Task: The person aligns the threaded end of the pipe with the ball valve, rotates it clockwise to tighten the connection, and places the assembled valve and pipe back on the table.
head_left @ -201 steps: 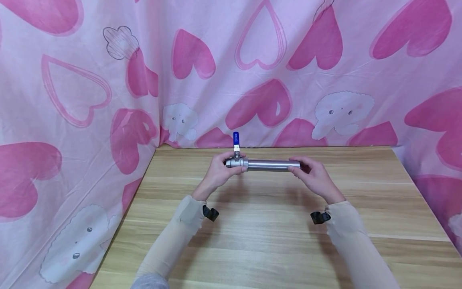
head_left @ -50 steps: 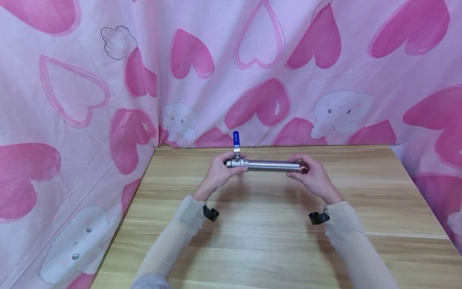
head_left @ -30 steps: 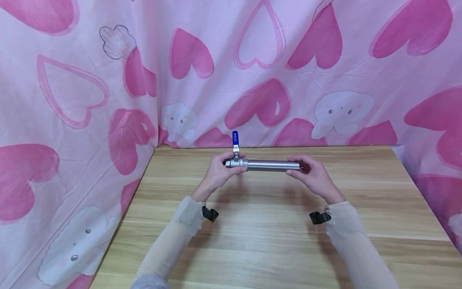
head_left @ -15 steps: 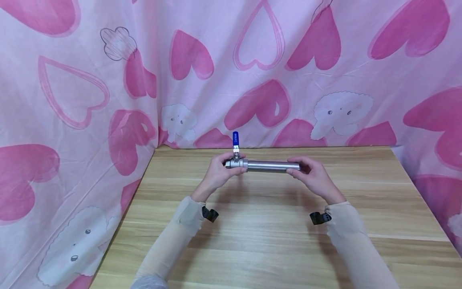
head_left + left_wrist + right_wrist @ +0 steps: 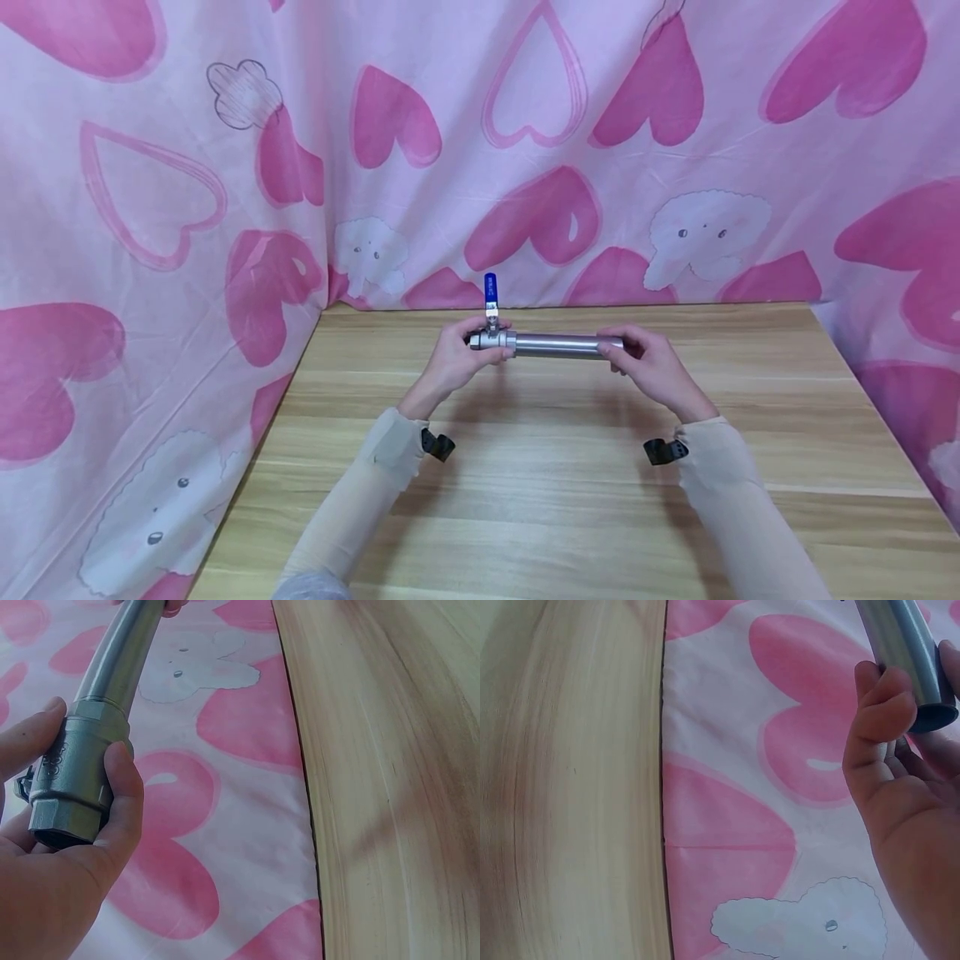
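A steel ball valve (image 5: 492, 339) with a blue lever handle (image 5: 491, 288) is joined to a shiny metal pipe (image 5: 558, 344), held level above the table. My left hand (image 5: 455, 356) grips the valve body, its thumb in front and fingers behind; the left wrist view shows the hexagonal end of the valve (image 5: 67, 821) between thumb and fingers. At the pipe's other end, my right hand (image 5: 651, 363) pinches the tube between thumb and fingers. The right wrist view shows the pipe's open end (image 5: 935, 718) within that hand. The blue lever points up and away from me.
The wood-grain table (image 5: 570, 500) stretches below both hands. Pink curtains (image 5: 525, 150) printed with hearts hang behind it and along the left and right sides. A small black camera mount (image 5: 438, 445) sits at the left wrist, another mount (image 5: 666, 452) at the right.
The right thumb and fingers have shifted around the pipe's end, loosening and closing on it again. The left hand and the valve have stayed nearly still.
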The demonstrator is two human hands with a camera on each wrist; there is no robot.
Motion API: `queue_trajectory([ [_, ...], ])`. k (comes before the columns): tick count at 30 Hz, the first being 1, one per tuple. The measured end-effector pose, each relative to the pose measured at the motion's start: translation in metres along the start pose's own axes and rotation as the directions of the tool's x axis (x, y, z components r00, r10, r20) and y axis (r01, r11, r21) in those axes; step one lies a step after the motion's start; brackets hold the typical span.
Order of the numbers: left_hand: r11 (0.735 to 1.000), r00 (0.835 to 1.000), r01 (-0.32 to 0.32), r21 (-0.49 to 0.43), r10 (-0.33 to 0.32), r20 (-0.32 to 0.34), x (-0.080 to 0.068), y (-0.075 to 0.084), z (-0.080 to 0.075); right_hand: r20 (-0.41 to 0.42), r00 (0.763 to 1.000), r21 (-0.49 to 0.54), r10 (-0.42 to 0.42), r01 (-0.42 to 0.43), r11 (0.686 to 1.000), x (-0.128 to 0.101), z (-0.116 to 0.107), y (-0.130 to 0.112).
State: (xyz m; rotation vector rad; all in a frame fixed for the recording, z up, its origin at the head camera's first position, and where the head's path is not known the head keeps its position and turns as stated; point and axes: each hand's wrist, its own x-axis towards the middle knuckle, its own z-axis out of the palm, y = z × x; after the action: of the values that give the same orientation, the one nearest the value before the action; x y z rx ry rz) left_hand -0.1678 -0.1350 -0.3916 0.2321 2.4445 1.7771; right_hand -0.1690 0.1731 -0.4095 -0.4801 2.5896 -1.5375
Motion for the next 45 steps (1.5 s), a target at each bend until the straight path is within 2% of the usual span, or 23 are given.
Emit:
queue_trajectory([
  [11,1.000,1.000,0.004,-0.023,-0.004,-0.004,0.0049,0.0014,0.0030,-0.029,1.000,0.035,0.007,-0.006,0.999,0.0011,-0.0026,-0.0002],
  [16,1.000,1.000,0.009,-0.028,-0.009,-0.009,0.0056,0.0017,0.0034,-0.030,0.999,0.111,-0.033,0.036,0.993,0.0012,-0.0030,0.0015],
  [20,1.000,1.000,0.007,-0.013,-0.007,-0.007,0.0053,0.0018,0.0035,-0.029,0.999,0.151,-0.031,0.035,0.988,0.0004,-0.0032,0.0011],
  [27,1.000,1.000,-0.005,-0.012,0.005,-0.012,0.0056,0.0026,0.0033,-0.040,0.999,0.116,-0.015,0.020,0.993,0.0003,-0.0035,-0.0011],
  [37,1.000,1.000,-0.009,-0.002,0.009,-0.007,0.0038,0.0026,0.0014,-0.053,0.997,0.097,-0.050,0.055,0.994,0.0016,-0.0020,-0.0017],
  [45,1.000,1.000,0.015,-0.003,-0.015,-0.013,0.0033,0.0005,-0.0006,-0.046,0.998,0.069,-0.037,0.040,0.997,0.0020,-0.0011,-0.0037],
])
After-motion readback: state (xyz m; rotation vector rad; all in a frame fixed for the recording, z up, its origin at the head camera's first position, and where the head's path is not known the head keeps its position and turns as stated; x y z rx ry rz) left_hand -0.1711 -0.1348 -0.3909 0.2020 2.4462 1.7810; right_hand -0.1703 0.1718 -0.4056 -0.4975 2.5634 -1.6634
